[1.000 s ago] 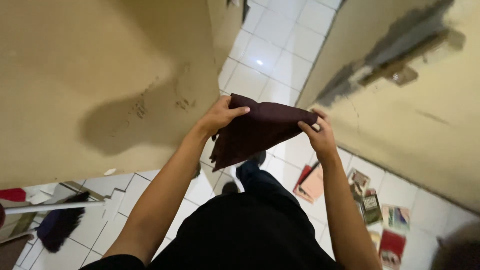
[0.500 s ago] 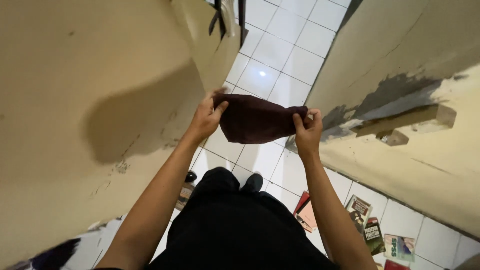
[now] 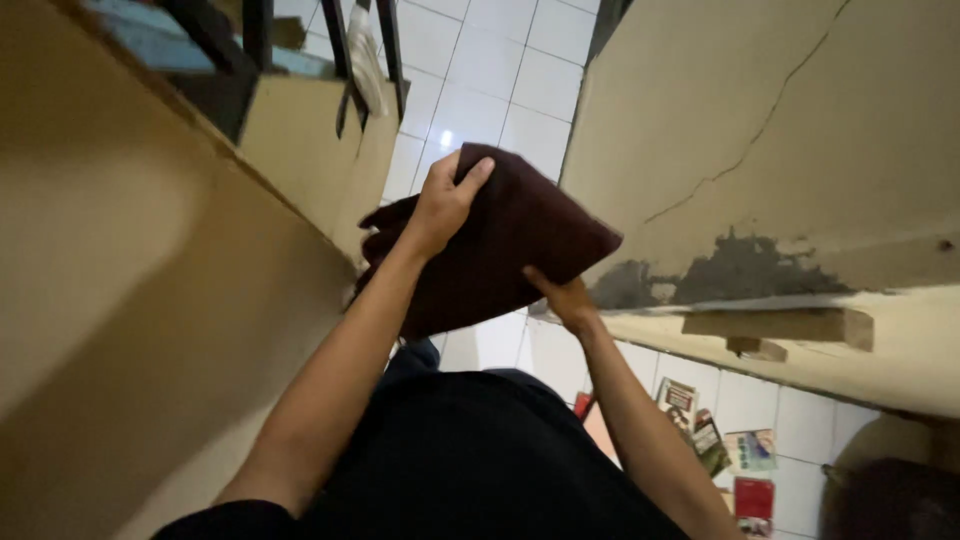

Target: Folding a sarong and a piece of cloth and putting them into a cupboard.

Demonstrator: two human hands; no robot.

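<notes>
**Folded dark cloth held between your two hands**

The dark maroon cloth [image 3: 510,250] is up in front of you in a thick folded bundle, clear of the floor and of both walls. Your left hand [image 3: 440,205] lies on top of it, fingers curled over the far edge and gripping the fabric. Your right hand [image 3: 562,297] is under the bundle's near lower edge. Its fingers are hidden by the cloth, so you cannot tell whether it pinches the fabric or only props it from below.

By the look of it, you are gathering the cloth into a compact fold, with the layers pressed between an upper and a lower hand. A loose flap hangs off below your left wrist. Any further fold calls for keeping the top grip firm, so the layers do not slide apart, and for catching that flap.

You have little room. A beige wall [image 3: 150,330] runs close on the outer side of your left arm, with dark metal bars [image 3: 350,50] beyond that hand. Another wall [image 3: 760,120], with a grey bare patch [image 3: 730,275] and a wooden block [image 3: 790,325], stands just past your right hand. Below your right forearm, books [image 3: 740,455] lie scattered on the white tiled floor [image 3: 480,60].
</notes>
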